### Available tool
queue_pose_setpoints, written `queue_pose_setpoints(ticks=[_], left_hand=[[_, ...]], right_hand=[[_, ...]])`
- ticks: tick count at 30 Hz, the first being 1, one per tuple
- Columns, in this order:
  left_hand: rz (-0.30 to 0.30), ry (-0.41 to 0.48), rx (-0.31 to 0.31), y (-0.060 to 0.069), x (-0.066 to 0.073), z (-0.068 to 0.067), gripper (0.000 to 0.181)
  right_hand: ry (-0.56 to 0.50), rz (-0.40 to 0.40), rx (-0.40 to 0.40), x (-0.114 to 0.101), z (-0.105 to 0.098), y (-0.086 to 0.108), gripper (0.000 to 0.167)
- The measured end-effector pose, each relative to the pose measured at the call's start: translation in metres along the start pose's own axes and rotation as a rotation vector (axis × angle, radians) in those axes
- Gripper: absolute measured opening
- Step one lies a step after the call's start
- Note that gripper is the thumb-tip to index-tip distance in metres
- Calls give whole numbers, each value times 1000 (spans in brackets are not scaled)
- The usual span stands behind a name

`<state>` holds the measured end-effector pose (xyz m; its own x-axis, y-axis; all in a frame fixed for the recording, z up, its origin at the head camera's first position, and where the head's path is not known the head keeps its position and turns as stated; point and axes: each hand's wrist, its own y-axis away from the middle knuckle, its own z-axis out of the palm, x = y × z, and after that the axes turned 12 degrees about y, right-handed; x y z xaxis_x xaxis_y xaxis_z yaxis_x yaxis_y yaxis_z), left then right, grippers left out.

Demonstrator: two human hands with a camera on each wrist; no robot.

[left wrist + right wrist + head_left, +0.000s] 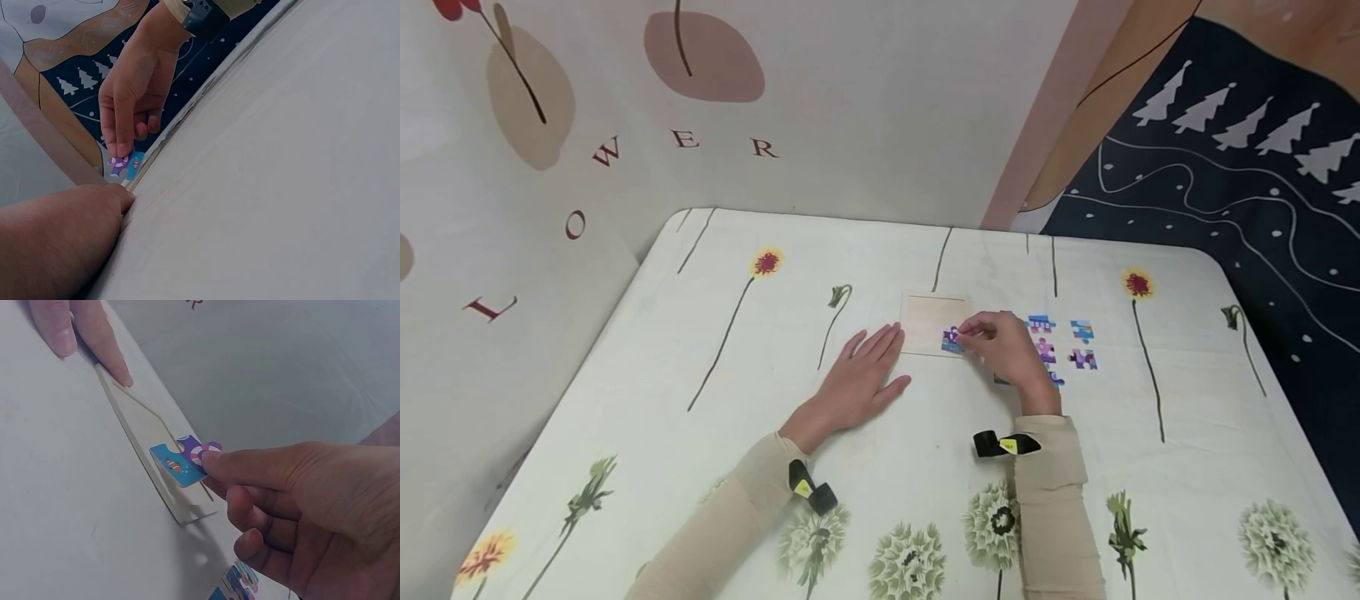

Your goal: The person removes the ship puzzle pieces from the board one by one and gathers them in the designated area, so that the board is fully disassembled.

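A blue and purple jigsaw piece point(181, 464), printed with a small orange fish and a striped ring, is pinched between the thumb and fingers of my right hand point(1003, 346). In the right wrist view it is tilted just above the near right corner of a shallow wooden puzzle tray point(925, 321). Bare wood shows across the rest of the tray. My left hand point(861, 383) lies flat on the table with fingers straight, fingertips touching the tray's left edge. The left wrist view also shows the held piece point(119, 165) under the right fingertips.
Several loose jigsaw pieces point(1082, 359) lie on the table right of the tray, some partly hidden behind my right hand. A white flower-printed cloth point(700, 333) covers the table. Printed curtains point(880, 108) hang along its back edge.
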<state>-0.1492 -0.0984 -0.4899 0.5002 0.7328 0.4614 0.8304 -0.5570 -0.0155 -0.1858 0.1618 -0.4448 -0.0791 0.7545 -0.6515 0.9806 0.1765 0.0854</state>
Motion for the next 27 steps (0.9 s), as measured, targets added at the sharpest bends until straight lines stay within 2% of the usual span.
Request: queue_pose_setpoints(ticks=[8,16,27], left_hand=[[5,-7,3,-1,0,1,73],[-2,-15,-3,0,-1,1,73],[6,-13,-5,0,-1,1,73]], right_hand=[[-13,0,33,5,-7,5,12],[-49,38,-13,20,-19,15,14],[1,34,19,36,-41,34,16]])
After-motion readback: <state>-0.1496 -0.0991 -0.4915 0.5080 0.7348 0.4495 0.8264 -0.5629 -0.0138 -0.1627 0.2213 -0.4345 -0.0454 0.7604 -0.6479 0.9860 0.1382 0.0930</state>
